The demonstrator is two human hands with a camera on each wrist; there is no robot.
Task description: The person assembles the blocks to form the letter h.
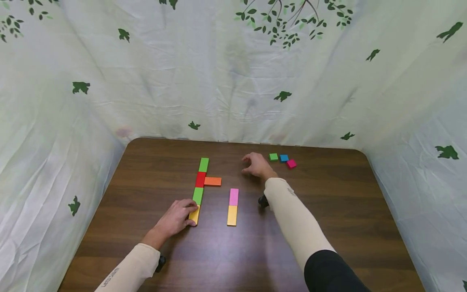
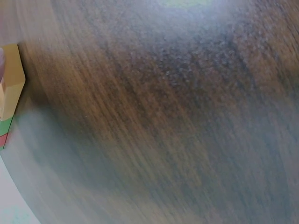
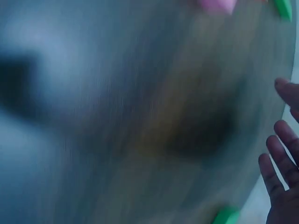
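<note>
My left hand (image 1: 174, 219) holds a yellow block (image 1: 195, 216) between thumb and fingers at the near end of a row on the table. Beyond it in the row lie a green block (image 1: 198, 196), a red block (image 1: 200, 179) and another green block (image 1: 204, 164). An orange block (image 1: 213, 181) juts rightward from the red one. In the left wrist view, part of the yellow block (image 2: 13, 70) shows at the left edge. My right hand (image 1: 257, 165) is empty, its fingers loosely spread, left of a small green block (image 1: 273, 157). Its fingers also appear in the right wrist view.
Between the hands, a pink block (image 1: 234, 197) and a second yellow block (image 1: 232, 215) form a short column. A blue block (image 1: 284, 158) and a magenta block (image 1: 291, 164) lie beside the small green one. White printed cloth (image 1: 219, 81) hangs behind the brown table (image 1: 328, 194).
</note>
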